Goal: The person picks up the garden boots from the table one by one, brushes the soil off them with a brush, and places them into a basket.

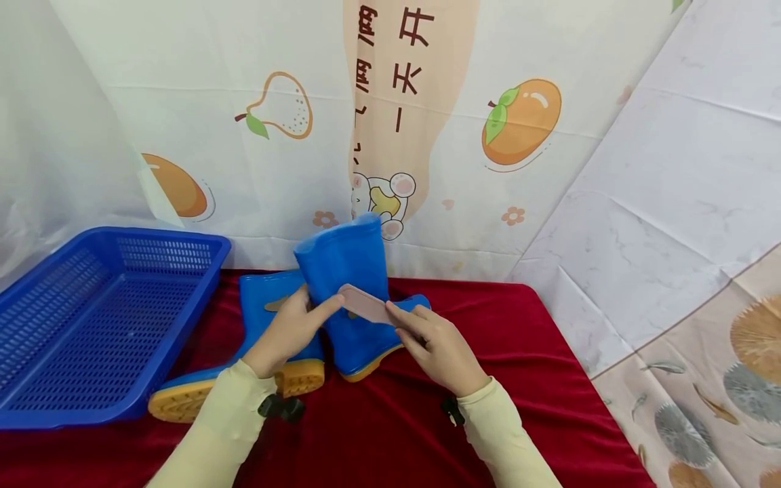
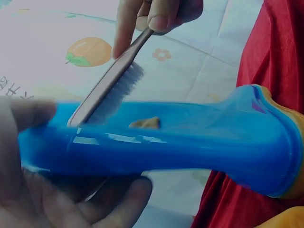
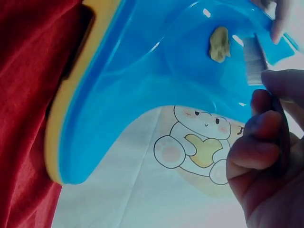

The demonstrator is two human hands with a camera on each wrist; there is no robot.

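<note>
A blue rain boot (image 1: 348, 254) with a yellow sole stands on the red cloth, its shaft tilted slightly. My left hand (image 1: 291, 329) grips this shaft from the left, fingers on one side and thumb on the other in the left wrist view. Between the fingers and thumb of my right hand (image 1: 441, 349) is the handle of a brush (image 1: 366, 305), pinkish-brown on its back. Its pale bristles (image 3: 254, 61) face the shaft, close to a brown, mud-like patch (image 3: 219, 45). Whether the bristles touch the boot is hard to tell.
Behind my left hand is a second blue boot (image 1: 253, 301), with a brown patch (image 1: 276, 305) on its shaft. A blue perforated basket (image 1: 155, 235) occupies the left side. Red cloth (image 1: 390, 434) covers the table, and a fruit-printed curtain (image 1: 457, 224) hangs at the back.
</note>
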